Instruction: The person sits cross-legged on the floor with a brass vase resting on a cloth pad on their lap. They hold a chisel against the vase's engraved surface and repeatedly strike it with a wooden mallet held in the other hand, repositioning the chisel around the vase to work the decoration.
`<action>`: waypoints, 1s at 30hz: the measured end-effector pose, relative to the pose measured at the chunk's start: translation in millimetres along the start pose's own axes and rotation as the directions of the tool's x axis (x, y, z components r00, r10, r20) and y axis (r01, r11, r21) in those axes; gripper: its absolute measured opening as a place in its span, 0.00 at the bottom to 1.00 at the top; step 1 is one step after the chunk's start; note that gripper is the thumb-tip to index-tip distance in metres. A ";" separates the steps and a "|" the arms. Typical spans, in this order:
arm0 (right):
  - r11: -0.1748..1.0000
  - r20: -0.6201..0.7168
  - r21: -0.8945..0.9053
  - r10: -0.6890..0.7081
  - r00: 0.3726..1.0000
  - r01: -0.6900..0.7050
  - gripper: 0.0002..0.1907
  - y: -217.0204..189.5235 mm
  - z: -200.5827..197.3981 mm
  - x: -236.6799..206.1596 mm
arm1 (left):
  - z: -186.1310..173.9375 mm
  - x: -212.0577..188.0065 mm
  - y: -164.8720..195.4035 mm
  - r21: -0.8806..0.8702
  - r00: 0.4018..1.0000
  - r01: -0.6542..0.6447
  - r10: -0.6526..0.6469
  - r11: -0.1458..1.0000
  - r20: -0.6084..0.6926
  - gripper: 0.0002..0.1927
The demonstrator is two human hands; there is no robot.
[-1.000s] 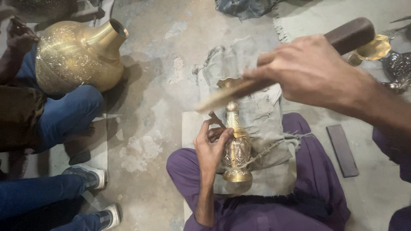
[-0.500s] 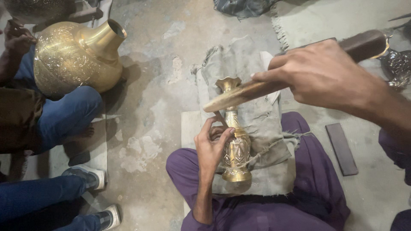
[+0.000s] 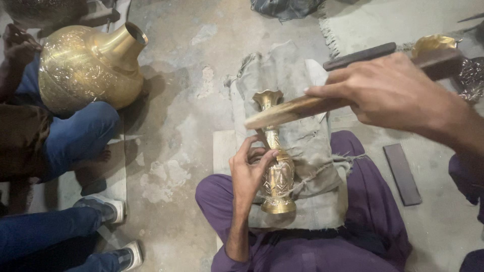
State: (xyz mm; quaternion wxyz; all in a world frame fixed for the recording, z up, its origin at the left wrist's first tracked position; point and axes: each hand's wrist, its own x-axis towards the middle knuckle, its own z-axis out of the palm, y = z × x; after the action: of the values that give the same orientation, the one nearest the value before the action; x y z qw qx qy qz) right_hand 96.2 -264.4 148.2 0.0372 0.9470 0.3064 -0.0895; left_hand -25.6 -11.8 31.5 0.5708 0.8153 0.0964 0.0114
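Head view showed my left hand (image 3: 249, 174) wrapped around the body of a small engraved brass vase (image 3: 276, 174), which lay on a grey cloth pad (image 3: 302, 136) across my lap, mouth pointing away from me. My right hand (image 3: 388, 95) was clenched on a wooden mallet (image 3: 292, 112), its pale end crossing just over the vase's neck and hiding part of it; I could not tell whether it touched the metal. A cord (image 3: 322, 168) ran over the pad by the vase. To my left another person in blue jeans (image 3: 75, 138) held a large brass pot (image 3: 85, 70). A dark flat bar (image 3: 402, 174) lay on the floor to my right, and another dark bar (image 3: 359, 56) sat beyond my knuckles.
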 end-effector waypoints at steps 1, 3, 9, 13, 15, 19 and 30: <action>0.989 0.093 -0.146 0.007 0.996 0.006 0.32 -0.1 -0.7 -0.8 | -0.5 0.4 0.2 -0.001 1.000 -0.028 0.028 1.000 -0.006 0.22; 0.999 -0.132 0.022 -0.046 0.990 0.049 0.35 1.3 -2.7 -4.3 | -1.1 -1.7 0.4 -0.007 0.997 -0.074 0.073 0.997 -0.015 0.21; 1.000 -0.029 0.028 -0.010 1.000 0.011 0.33 2.7 2.0 -8.0 | -0.2 -2.3 0.3 -0.033 0.999 -0.052 0.052 0.998 -0.007 0.22; 0.979 -0.337 0.185 -0.017 0.941 0.084 0.36 6.7 9.6 -9.1 | -0.5 -0.8 -0.1 -0.010 0.998 -0.057 0.057 0.998 -0.015 0.23; 0.993 -0.072 0.116 0.005 0.997 0.003 0.31 7.3 13.8 -9.5 | -0.6 -1.9 -0.5 -0.023 0.998 -0.058 0.058 0.998 -0.010 0.23; 0.999 -0.138 0.034 -0.024 0.990 0.029 0.28 9.8 18.5 -13.4 | -0.8 -3.2 -1.3 0.016 0.997 -0.080 0.080 0.997 -0.007 0.22; 0.987 -0.144 0.152 -0.033 0.989 0.055 0.33 10.4 22.6 -15.6 | -1.4 -1.0 1.3 -0.021 0.998 -0.062 0.063 0.998 0.021 0.24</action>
State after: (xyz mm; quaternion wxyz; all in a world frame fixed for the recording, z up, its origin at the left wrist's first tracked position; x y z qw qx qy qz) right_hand 86.6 -284.6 129.1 -0.0604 0.9439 0.3212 -0.0466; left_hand -26.5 -11.1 33.3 0.5794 0.8122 0.0644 0.0212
